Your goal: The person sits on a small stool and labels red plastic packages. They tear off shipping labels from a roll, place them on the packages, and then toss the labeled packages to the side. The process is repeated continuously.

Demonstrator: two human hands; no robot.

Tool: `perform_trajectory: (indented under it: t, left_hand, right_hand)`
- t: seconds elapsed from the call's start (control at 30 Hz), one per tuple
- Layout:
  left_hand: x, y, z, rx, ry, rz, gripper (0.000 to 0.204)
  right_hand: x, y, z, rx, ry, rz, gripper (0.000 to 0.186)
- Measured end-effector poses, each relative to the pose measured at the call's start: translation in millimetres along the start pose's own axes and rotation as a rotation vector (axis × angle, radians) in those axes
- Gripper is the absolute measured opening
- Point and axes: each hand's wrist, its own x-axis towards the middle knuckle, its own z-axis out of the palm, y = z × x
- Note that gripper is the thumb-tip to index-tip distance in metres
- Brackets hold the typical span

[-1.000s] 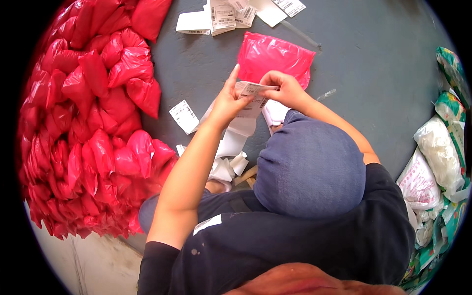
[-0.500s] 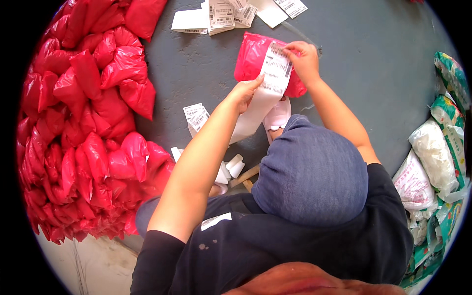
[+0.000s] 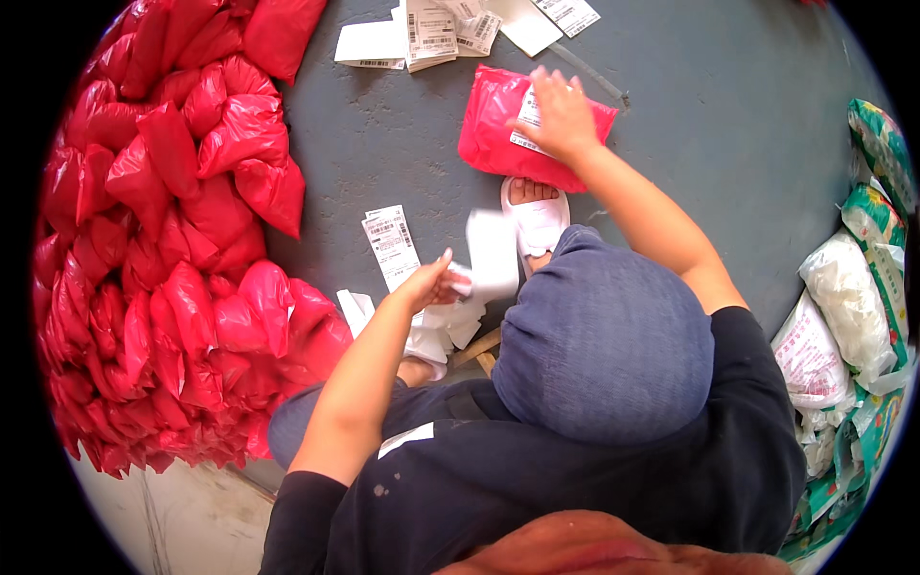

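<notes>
My right hand point(image 3: 561, 125) lies open, fingers spread and slightly blurred, on a printed white label point(image 3: 527, 139) on a bright pink plastic package point(image 3: 484, 115). The package rests on the grey floor just beyond my foot in a white slipper point(image 3: 539, 216). Lower and to the left, my left hand point(image 3: 426, 286) grips a white label strip point(image 3: 491, 249), part of which curls into a loose heap of paper below it. A separate printed label point(image 3: 388, 240) lies on the floor above that hand.
Many filled red plastic bags point(image 3: 196, 211) are piled along the left. Loose labels point(image 3: 431, 34) lie at the top of the floor point(image 3: 700, 96). White and green bags point(image 3: 843, 297) line the right edge. My denim-covered knee point(image 3: 604, 335) rises in the middle.
The label strip has been pulled down and left with my left hand, leaving a label on the pink package. My right hand has opened and moved from the strip's end onto that label.
</notes>
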Motion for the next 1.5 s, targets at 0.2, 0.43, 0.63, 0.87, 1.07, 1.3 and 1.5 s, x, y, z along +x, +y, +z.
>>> perform_trajectory:
  t: [0.2, 0.43, 0.63, 0.87, 1.07, 1.3, 1.5]
  left_hand:
    - [-104, 1, 0, 0.740, 0.255, 0.121, 0.037]
    - [-267, -23, 40, 0.681, 0.422, 0.612, 0.013]
    - [-298, -73, 53, 0.587, 0.577, 0.944, 0.024]
    - [-323, -96, 68, 0.122, 0.300, 1.097, 0.034]
    - [-334, -49, 59, 0.732, -0.054, 1.005, 0.043]
    - [-312, -42, 42, 0.916, -0.089, 1.201, 0.046]
    - [-311, -66, 59, 1.174, 0.173, 1.098, 0.023]
  right_hand:
    - [-13, -1, 10, 0.010, 0.048, -0.038, 0.079]
    - [-49, 95, 12, 0.763, 0.062, 0.986, 0.064]
    - [-82, 28, -3, 1.453, -0.336, 0.741, 0.033]
    - [-43, -52, -154, 1.635, -0.455, 0.627, 0.019]
    - [46, 72, -297, 1.178, 0.067, 0.069, 0.019]
    - [207, 290, -403, 1.570, 0.253, 0.174, 0.021]
    - [221, -25, -267, 1.213, -0.411, 0.211, 0.014]
